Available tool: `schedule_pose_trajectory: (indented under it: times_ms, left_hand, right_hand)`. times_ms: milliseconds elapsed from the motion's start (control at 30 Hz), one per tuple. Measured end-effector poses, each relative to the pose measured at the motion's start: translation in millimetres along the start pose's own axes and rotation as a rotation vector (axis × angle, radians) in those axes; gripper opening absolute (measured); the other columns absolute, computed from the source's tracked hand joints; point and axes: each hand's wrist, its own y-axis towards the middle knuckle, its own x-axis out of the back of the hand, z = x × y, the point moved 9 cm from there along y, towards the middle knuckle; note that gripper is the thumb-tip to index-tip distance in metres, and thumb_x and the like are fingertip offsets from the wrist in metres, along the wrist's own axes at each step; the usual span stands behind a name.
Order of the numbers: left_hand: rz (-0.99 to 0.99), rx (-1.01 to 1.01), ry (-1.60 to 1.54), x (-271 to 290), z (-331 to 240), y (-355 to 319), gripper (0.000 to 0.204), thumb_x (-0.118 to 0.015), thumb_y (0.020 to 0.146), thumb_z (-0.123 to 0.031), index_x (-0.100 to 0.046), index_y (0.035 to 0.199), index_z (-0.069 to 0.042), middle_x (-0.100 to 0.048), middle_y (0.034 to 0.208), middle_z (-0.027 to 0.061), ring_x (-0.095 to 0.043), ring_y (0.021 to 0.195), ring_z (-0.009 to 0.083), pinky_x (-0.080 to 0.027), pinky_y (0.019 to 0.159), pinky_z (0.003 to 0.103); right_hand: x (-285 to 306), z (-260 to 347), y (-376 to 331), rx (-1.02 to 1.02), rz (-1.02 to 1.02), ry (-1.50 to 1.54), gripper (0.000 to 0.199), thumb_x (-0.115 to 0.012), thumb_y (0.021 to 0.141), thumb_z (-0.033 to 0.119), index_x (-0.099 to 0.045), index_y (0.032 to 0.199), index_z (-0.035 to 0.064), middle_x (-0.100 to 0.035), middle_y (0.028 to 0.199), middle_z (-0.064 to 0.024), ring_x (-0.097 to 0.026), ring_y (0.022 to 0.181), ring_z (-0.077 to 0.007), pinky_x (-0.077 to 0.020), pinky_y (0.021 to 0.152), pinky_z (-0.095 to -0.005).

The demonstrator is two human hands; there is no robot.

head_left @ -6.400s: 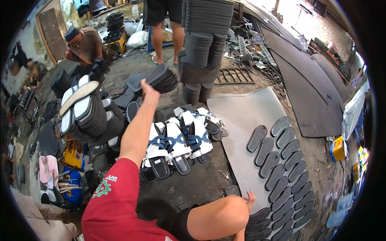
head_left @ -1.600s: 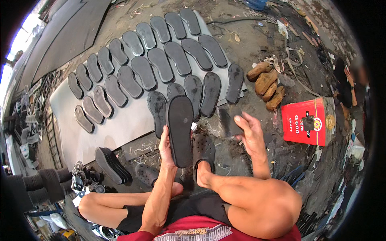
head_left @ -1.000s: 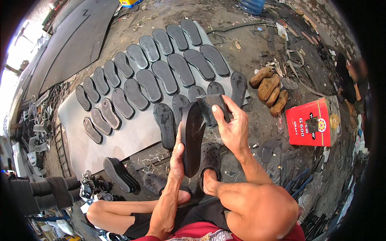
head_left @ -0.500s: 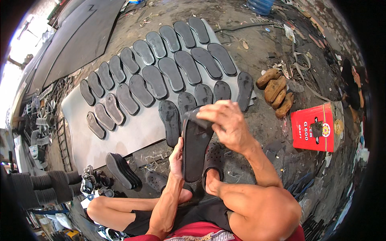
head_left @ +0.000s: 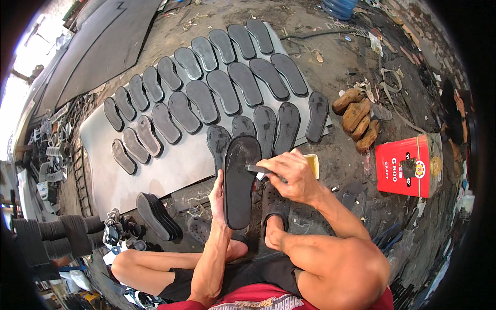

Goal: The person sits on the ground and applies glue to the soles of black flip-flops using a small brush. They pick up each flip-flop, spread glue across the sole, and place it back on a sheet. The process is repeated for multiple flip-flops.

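Note:
A black shoe sole (head_left: 237, 199) stands upright in front of me, toe end away. My left hand (head_left: 219, 204) is closed around its left edge, some fingers hidden behind it. In my right hand (head_left: 294, 178) is a small dark brush (head_left: 261, 169), gripped between thumb and fingers. Its tip touches the sole's face near the right edge, where the upper part looks wet and shiny. Just beyond the right hand sits a small pale container (head_left: 312, 164) with something yellow inside. Behind the held sole, several more soles (head_left: 266, 126) lie in rows, some with wet-looking patches.
The rows rest on a grey sheet (head_left: 170, 181). A stack of thick soles (head_left: 155, 216) stands left of my feet. Wooden shoe lasts (head_left: 356, 116) and a red box (head_left: 403, 165) are at the right. A dark clog (head_left: 275, 199) is on my right foot.
My right hand has drawn back and down from the sole's toe, and the brush now shows. The sole has tilted to face me more and shifted slightly left. The pale container has come into sight.

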Motion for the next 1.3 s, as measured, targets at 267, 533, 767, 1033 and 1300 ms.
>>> schedule_pose_trajectory:
  times_ms: [267, 533, 767, 1033, 1300]
  left_hand:
    - [-0.045, -0.001, -0.015, -9, 12, 2, 0.055, -0.053, 0.115, -0.046, -0.069, 0.137, 0.002, -0.078, 0.125, 0.0196, -0.079, 0.102, 0.0318, -0.066, 0.094, 0.045]
    - [0.025, -0.053, 0.003, -13, -9, 21, 0.048, -0.055, 0.115, -0.047, -0.073, 0.133, -0.006, -0.081, 0.118, 0.0102, -0.081, 0.097, 0.0207, -0.067, 0.086, 0.034]
    - [-0.072, -0.094, 0.126, -22, -9, 27, 0.05, -0.054, 0.115, -0.047, -0.071, 0.135, -0.004, -0.081, 0.113, 0.0106, -0.08, 0.093, 0.0191, -0.067, 0.078, 0.03]
    - [-0.154, -0.338, 0.097, 23, -94, 55, 0.056, -0.048, 0.115, -0.052, -0.071, 0.128, -0.003, -0.081, 0.107, 0.0164, -0.079, 0.083, 0.0314, -0.068, 0.074, 0.042]
    - [-0.055, -0.126, 0.08, -25, -25, 39, 0.053, -0.052, 0.114, -0.052, -0.073, 0.13, -0.006, -0.08, 0.117, 0.0104, -0.08, 0.098, 0.0218, -0.068, 0.087, 0.04]
  right_hand:
    - [-22, 24, 26, 0.134, 0.068, 0.048, 0.031, -0.074, 0.096, 0.01, -0.076, 0.126, 0.017, -0.08, 0.103, -0.001, -0.073, 0.098, -0.0255, -0.0464, 0.091, -0.0426]
    - [-32, 15, -13, -0.072, -0.11, -0.029, 0.033, -0.077, 0.092, 0.012, -0.076, 0.125, 0.0104, -0.077, 0.093, -0.0085, -0.071, 0.078, -0.0257, -0.0462, 0.075, -0.0426]
    - [-29, -32, 34, -0.201, 0.009, 0.055, 0.029, -0.07, 0.102, 0.017, -0.074, 0.13, 0.0121, -0.08, 0.11, -0.0095, -0.07, 0.093, -0.0311, -0.0444, 0.085, -0.0442]
    - [-38, 37, -11, -0.097, 0.063, 0.178, 0.034, -0.076, 0.094, 0.012, -0.075, 0.128, 0.0113, -0.08, 0.109, -0.008, -0.073, 0.091, -0.0285, -0.0463, 0.085, -0.0432]
    - [-35, -3, 64, -0.188, 0.016, 0.136, 0.031, -0.071, 0.098, 0.013, -0.076, 0.128, 0.0106, -0.079, 0.115, -0.0121, -0.071, 0.107, -0.0347, -0.0507, 0.096, -0.0489]
